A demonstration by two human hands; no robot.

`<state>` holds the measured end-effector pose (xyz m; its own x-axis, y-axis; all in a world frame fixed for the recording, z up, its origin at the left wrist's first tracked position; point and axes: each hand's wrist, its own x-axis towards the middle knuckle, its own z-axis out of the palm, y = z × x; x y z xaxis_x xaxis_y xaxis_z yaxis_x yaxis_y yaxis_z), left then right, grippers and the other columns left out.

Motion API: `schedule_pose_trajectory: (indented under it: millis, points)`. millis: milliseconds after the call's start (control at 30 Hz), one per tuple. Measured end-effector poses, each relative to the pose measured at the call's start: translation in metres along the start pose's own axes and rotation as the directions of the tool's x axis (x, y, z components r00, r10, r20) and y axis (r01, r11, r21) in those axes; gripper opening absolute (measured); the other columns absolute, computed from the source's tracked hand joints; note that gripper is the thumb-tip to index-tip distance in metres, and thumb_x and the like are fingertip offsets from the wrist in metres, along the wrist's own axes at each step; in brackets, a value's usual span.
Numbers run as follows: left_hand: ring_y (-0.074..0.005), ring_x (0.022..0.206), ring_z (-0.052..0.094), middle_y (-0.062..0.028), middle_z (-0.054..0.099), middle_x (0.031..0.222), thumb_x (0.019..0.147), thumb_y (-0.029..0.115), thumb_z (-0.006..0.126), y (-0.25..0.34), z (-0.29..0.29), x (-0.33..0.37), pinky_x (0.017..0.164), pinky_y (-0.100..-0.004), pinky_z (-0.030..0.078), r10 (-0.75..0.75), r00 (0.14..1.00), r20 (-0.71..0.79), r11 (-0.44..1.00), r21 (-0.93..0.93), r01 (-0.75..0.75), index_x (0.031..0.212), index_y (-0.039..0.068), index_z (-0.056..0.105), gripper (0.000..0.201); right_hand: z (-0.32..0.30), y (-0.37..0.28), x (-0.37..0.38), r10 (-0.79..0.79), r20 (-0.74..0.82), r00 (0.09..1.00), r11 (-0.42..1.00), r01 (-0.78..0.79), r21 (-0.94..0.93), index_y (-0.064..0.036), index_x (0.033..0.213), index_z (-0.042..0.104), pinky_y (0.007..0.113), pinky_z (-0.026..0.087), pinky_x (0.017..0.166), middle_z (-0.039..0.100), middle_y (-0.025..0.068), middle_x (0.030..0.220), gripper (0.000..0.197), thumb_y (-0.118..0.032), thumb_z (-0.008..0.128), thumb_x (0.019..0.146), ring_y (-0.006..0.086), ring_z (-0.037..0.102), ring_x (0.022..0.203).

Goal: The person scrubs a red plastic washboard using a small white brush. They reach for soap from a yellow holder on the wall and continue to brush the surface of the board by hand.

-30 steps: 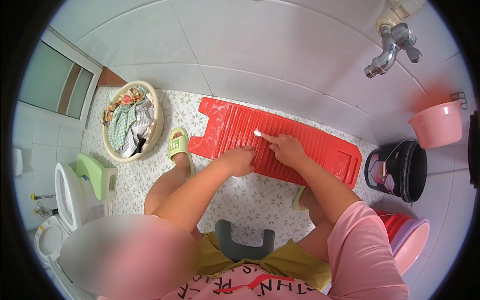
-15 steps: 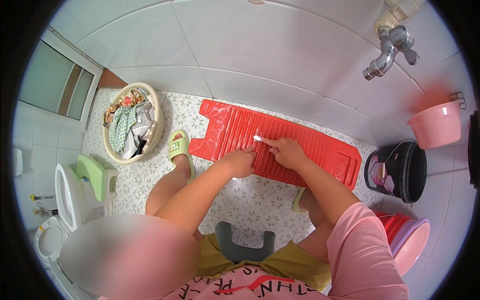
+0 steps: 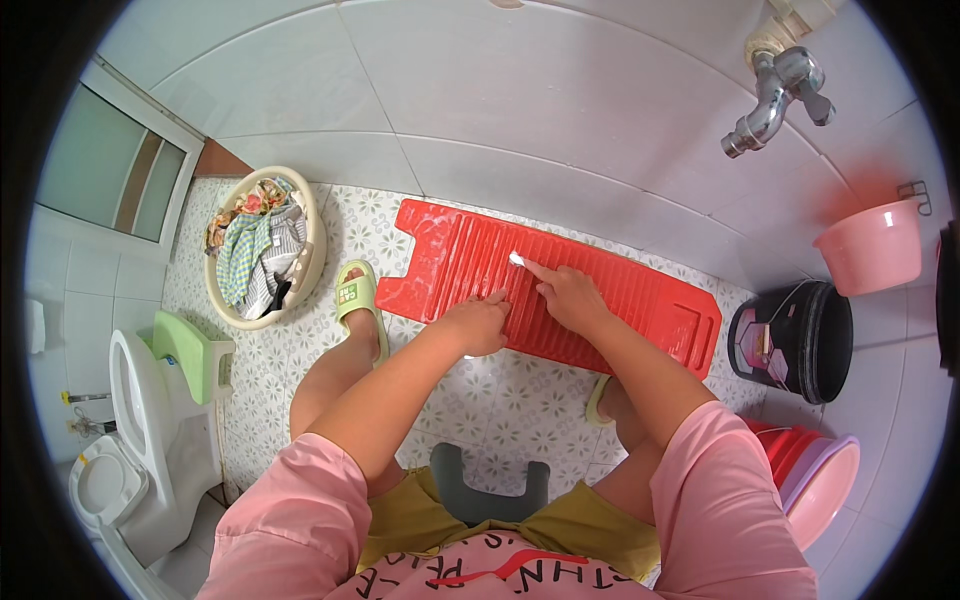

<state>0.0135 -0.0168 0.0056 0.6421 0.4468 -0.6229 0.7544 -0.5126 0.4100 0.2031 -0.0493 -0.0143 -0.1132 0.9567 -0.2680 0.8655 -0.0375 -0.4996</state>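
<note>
A red plastic washboard [image 3: 610, 275] with a ridged middle lies aslant on the floor in front of me, its surface looking wet. Toward the middle of the ridges is a small white piece [image 3: 516, 259], too small to tell its kind. My right hand [image 3: 575, 300] has its index finger stretched out to that piece, the other fingers curled in. At the near edge of the board rests my left hand [image 3: 478, 325], fingers laid out on the ridges, nothing seen in it.
A cream basket [image 3: 318, 250] of clothes stands at the left, near a green stool [image 3: 205, 350] and a white toilet [image 3: 170, 440]. On the right are a black bucket [image 3: 825, 340], a hanging pink bucket [image 3: 870, 250], stacked basins [image 3: 825, 490] and a wall tap [image 3: 775, 105].
My right index finger and the white piece have shifted slightly away from me along the ridges. My left hand stays almost where it was.
</note>
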Motion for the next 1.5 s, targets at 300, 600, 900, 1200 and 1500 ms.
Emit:
schedule_pose_trajectory:
  millis: [300,600,900,1200,1500]
  points:
    - [-0.036,0.125,0.042,-0.0175,0.031,0.145,0.082,0.029,0.061,-0.001,0.002,0.001,0.105,-0.0389,0.034,0.015,1.0,-0.002,1.0,-0.003,-0.015,0.136,0.002,0.038,0.065,0.001,0.003,0.005,-0.021,0.006,1.0,0.999,0.021,0.048,-0.0278,0.132,0.048,0.046,0.048,0.077,0.063,0.0168,0.086,0.048,-0.014,0.053,0.086,0.034,0.061,0.082]
    - [-0.0351,0.125,0.042,-0.018,0.031,0.145,0.083,0.029,0.06,-0.002,0.003,0.001,0.105,-0.0386,0.035,0.012,1.0,-0.001,1.0,0.005,-0.012,0.136,0.002,0.039,0.064,-0.009,-0.002,0.001,0.064,0.128,0.99,0.964,-0.094,0.248,-0.0276,0.127,0.054,0.043,0.048,0.075,0.062,0.019,0.081,0.045,-0.014,0.056,0.084,0.0343,0.061,0.079]
    - [-0.0363,0.126,0.041,-0.0163,0.03,0.146,0.083,0.029,0.061,0.003,-0.002,0.0,0.105,-0.039,0.035,-0.014,1.0,0.021,1.0,0.003,0.014,0.136,0.002,0.038,0.064,-0.004,0.003,0.004,0.048,-0.056,0.997,0.974,-0.035,0.222,-0.0251,0.128,0.053,0.045,0.047,0.075,0.062,0.0203,0.081,0.046,-0.012,0.055,0.084,0.0362,0.061,0.081]
    - [-0.037,0.125,0.042,-0.0166,0.03,0.146,0.083,0.029,0.06,0.002,-0.001,0.0,0.105,-0.0395,0.035,0.007,1.0,0.002,1.0,0.005,-0.007,0.136,0.002,0.038,0.064,-0.007,0.002,0.004,0.006,-0.006,1.0,0.991,-0.005,0.133,-0.0274,0.13,0.05,0.046,0.048,0.074,0.062,0.0197,0.081,0.047,-0.013,0.053,0.085,0.0361,0.061,0.08]
    - [-0.038,0.124,0.043,-0.0159,0.029,0.147,0.082,0.029,0.06,0.004,-0.002,-0.001,0.104,-0.0398,0.036,-0.005,1.0,0.002,1.0,0.008,0.005,0.137,0.003,0.037,0.064,-0.005,0.002,0.008,0.027,-0.017,0.999,1.0,-0.028,-0.008,-0.0291,0.131,0.048,0.047,0.048,0.073,0.062,0.0178,0.085,0.047,-0.015,0.051,0.087,0.0336,0.061,0.083]
